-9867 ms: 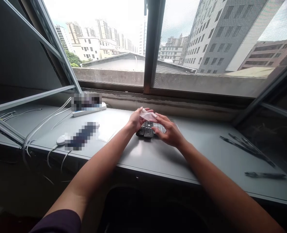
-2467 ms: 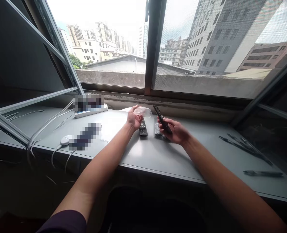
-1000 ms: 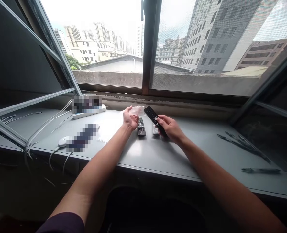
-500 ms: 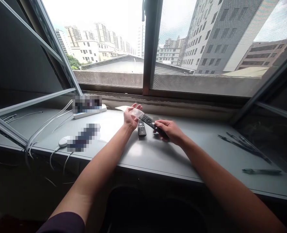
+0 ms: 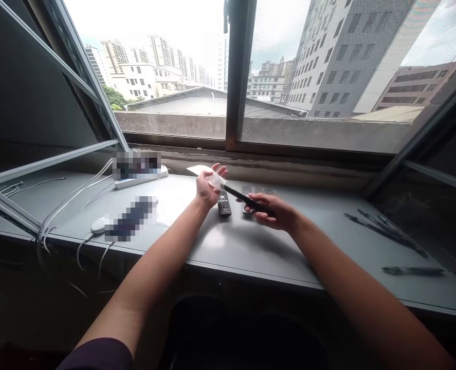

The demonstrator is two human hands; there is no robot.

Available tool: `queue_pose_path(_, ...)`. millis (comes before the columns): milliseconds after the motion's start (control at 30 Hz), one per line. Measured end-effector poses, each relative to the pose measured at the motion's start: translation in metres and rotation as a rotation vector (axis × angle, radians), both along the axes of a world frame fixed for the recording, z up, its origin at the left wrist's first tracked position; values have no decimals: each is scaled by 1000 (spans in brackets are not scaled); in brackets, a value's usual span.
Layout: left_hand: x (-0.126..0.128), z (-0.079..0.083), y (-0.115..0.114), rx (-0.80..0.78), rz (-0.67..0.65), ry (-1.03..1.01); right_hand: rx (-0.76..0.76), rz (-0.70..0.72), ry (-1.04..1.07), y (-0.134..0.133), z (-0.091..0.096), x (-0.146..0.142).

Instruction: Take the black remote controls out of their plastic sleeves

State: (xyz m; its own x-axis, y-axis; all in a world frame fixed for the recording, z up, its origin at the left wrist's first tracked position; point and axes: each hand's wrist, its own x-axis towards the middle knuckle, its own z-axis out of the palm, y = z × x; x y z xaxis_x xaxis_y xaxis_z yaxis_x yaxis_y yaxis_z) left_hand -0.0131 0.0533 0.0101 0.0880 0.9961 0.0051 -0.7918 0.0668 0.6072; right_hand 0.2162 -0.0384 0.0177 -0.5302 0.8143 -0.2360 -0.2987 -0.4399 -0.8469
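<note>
My right hand [image 5: 268, 209] is closed around a black remote control [image 5: 241, 197], which is turned so that its narrow edge faces me. The far end of this remote meets a whitish, translucent plastic sleeve [image 5: 215, 180]. My left hand [image 5: 209, 189] pinches the sleeve with its thumb, while the other fingers stretch out behind it. On the table below lies a second black remote control [image 5: 224, 205], its upper end partly hidden by my left hand. Some clear item [image 5: 247, 208] lies behind my right hand; its kind is hard to make out.
A white power strip [image 5: 143, 177] stands at the back left, partly blurred out. Nearer are a round white charger [image 5: 97, 225] with its cable and a pixelated dark object [image 5: 131, 219]. Black cables [image 5: 382, 231] and a green pen [image 5: 413, 271] lie at right. Metal frames flank the table.
My right hand has rolled the held remote from buttons facing up to edge-on. The left hand keeps its hold on the sleeve, nearly unmoved.
</note>
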Motion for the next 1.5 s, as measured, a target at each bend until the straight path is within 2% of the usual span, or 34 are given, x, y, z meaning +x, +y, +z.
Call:
queue_pose_path(167, 1, -2, 1, 29, -39, 27, 142, -120, -39, 1, -7, -7)
queue_pose_path(267, 2, -2, 1, 46, -41, 25, 158, -162, -40, 1, -7, -8)
queue_pose_path(400, 3, -1, 3, 40, 0, 49, 175, -146, -83, 0, -9, -8)
queue_pose_path(667, 2, -1, 3, 124, 51, 88, 266, -306, -88, 3, -10, -9)
queue_pose_path(800, 4, -1, 2, 115, 12, 90, 245, -243, -119, 1, -6, -8)
queue_pose_path(1033, 8, -2, 5, 86, 35, 94, 220, -143, -222, -5, -3, -7)
queue_pose_path(1200, 10, -2, 2, 110, -35, 131, 262, -163, -186, -6, -6, -12)
queue_pose_path(1333, 8, -3, 1, 139, -9, 139, 340, -241, -122, -3, -9, -15)
queue_pose_path(1500, 6, -3, 4, 134, 0, 144, 396, -298, -153, 0, -10, -14)
